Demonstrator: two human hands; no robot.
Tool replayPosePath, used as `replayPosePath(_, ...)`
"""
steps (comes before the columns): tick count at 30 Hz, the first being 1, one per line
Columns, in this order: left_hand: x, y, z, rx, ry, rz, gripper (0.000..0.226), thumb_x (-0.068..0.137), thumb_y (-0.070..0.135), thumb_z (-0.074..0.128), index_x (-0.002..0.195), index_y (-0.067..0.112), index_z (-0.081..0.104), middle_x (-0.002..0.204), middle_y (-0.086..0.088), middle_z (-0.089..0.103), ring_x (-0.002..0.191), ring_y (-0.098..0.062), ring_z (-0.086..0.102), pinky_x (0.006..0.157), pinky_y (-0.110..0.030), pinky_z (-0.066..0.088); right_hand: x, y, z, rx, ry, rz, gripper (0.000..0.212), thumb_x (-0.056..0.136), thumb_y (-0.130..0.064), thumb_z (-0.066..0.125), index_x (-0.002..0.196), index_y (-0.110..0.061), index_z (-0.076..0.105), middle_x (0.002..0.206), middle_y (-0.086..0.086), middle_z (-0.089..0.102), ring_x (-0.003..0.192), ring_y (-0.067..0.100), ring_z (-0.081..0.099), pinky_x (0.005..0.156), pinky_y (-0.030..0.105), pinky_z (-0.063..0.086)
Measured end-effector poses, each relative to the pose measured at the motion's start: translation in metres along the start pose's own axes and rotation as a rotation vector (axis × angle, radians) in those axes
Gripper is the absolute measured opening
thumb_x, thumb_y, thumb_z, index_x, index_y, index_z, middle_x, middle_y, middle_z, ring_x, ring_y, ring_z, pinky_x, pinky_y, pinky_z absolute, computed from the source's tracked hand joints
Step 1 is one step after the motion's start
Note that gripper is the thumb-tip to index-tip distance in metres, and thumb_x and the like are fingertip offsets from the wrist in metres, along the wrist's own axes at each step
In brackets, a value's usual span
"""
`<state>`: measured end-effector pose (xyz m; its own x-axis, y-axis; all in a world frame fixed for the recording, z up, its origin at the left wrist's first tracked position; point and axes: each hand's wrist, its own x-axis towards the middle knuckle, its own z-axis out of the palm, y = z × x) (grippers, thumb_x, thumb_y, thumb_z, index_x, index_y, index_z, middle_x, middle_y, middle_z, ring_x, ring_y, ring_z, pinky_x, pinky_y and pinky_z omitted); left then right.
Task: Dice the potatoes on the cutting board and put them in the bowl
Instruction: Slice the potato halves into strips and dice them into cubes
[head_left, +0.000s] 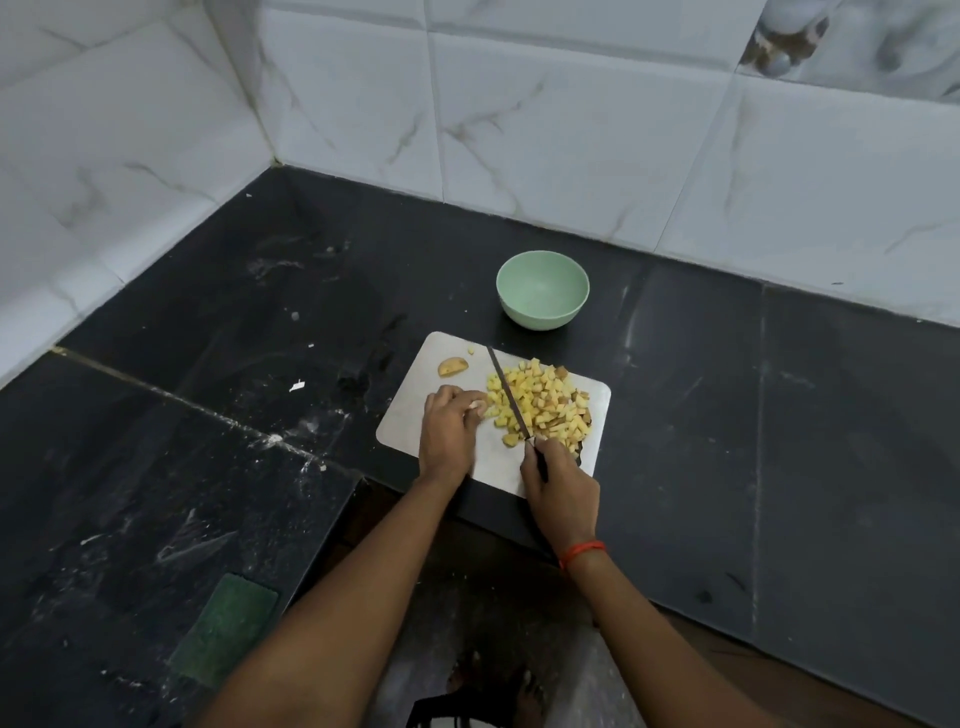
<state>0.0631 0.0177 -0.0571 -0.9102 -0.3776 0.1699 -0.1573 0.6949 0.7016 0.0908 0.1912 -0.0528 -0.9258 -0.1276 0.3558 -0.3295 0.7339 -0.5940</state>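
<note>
A white cutting board (415, 415) lies on the black counter. A pile of diced potato (550, 400) covers its right half. A potato end piece (452, 367) lies near the board's far left corner. My right hand (561, 488) grips the knife (506, 389) by its handle, the blade lying across the left side of the pile. My left hand (449, 431) rests on the board with its fingers curled on a small potato piece beside the blade. The pale green bowl (543, 296) stands just beyond the board, with nothing visible inside.
A green scouring pad (226, 629) lies on the lower counter at the left. White crumbs and smears dot the black counter (727, 389). Tiled walls meet in a corner at the back left. The counter's front edge runs under my forearms.
</note>
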Motion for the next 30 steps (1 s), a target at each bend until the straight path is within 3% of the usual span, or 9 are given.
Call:
replayPosePath(5,0.036,-0.007,-0.019,0.083,0.021,-0.014,0.031,0.093,0.004,0.063,0.118,0.021,0.071,0.114,0.008,0.058,0.11,-0.011,0.048,0.091,-0.024,0.043,0.002,0.0,0.0,-0.032,-0.048,0.0,0.013,0.096,-0.027,0.062,0.088,-0.024,0.052,0.077,-0.008,0.06,0.055,0.015,0.057,0.042,0.033,0.044)
replayPosePath(9,0.07,-0.017,-0.027,0.176,-0.117,0.037,0.02,0.097,0.015,0.059,0.11,0.018,0.074,0.11,0.009,0.061,0.107,-0.014,0.052,0.082,-0.023,0.037,0.003,-0.001,0.001,-0.041,-0.048,0.027,0.015,0.097,-0.031,0.058,0.086,-0.024,0.051,0.075,-0.007,0.059,0.054,0.015,0.057,0.042,0.035,0.046)
replayPosePath(14,0.085,-0.022,-0.027,0.248,-0.151,0.104,0.02,0.098,0.025,0.063,0.108,0.015,0.077,0.102,-0.002,0.062,0.101,-0.022,0.057,0.086,-0.036,0.051,0.004,0.0,0.002,-0.059,-0.051,0.02,0.024,0.098,-0.041,0.043,0.086,-0.024,0.054,0.074,-0.007,0.059,0.053,0.016,0.057,0.041,0.034,0.044)
replayPosePath(17,0.081,-0.012,-0.027,0.274,-0.191,0.057,0.031,0.092,0.038,0.071,0.102,0.009,0.075,0.097,-0.006,0.06,0.091,-0.026,0.061,0.081,-0.037,0.05,0.001,0.002,0.003,-0.061,-0.045,0.027,0.025,0.099,-0.042,0.042,0.086,-0.024,0.054,0.074,-0.007,0.06,0.053,0.016,0.056,0.042,0.035,0.046)
replayPosePath(21,0.067,-0.013,-0.034,0.372,-0.175,0.019,0.038,0.101,0.04,0.056,0.099,0.006,0.075,0.095,-0.007,0.061,0.087,-0.024,0.062,0.075,-0.033,0.046,0.001,0.002,0.004,-0.056,-0.04,0.032,0.026,0.099,-0.043,0.042,0.086,-0.024,0.054,0.073,-0.006,0.059,0.053,0.015,0.056,0.043,0.036,0.047)
replayPosePath(24,0.059,-0.027,-0.041,0.268,-0.163,0.082,0.023,0.095,0.023,0.067,0.112,0.01,0.073,0.108,-0.005,0.065,0.103,-0.024,0.059,0.085,-0.032,0.046,0.001,0.001,0.004,-0.048,-0.03,0.05,0.024,0.099,-0.041,0.043,0.085,-0.024,0.052,0.071,-0.007,0.057,0.052,0.015,0.054,0.043,0.037,0.047)
replayPosePath(27,0.058,-0.039,-0.046,0.201,-0.208,0.173,0.038,0.092,0.017,0.07,0.129,0.015,0.066,0.128,0.0,0.064,0.119,-0.021,0.053,0.102,-0.033,0.044,0.009,-0.013,0.007,-0.002,-0.051,0.15,0.022,0.101,-0.038,0.047,0.083,-0.026,0.046,0.066,-0.008,0.053,0.051,0.014,0.053,0.046,0.04,0.048)
replayPosePath(30,0.062,-0.038,-0.04,0.186,-0.208,0.229,0.038,0.093,0.019,0.07,0.131,0.016,0.067,0.137,0.004,0.062,0.126,-0.016,0.049,0.109,-0.03,0.039,0.026,-0.038,0.014,0.091,-0.088,0.164,0.024,0.103,-0.037,0.045,0.083,-0.026,0.04,0.065,-0.006,0.05,0.052,0.013,0.051,0.048,0.041,0.045)
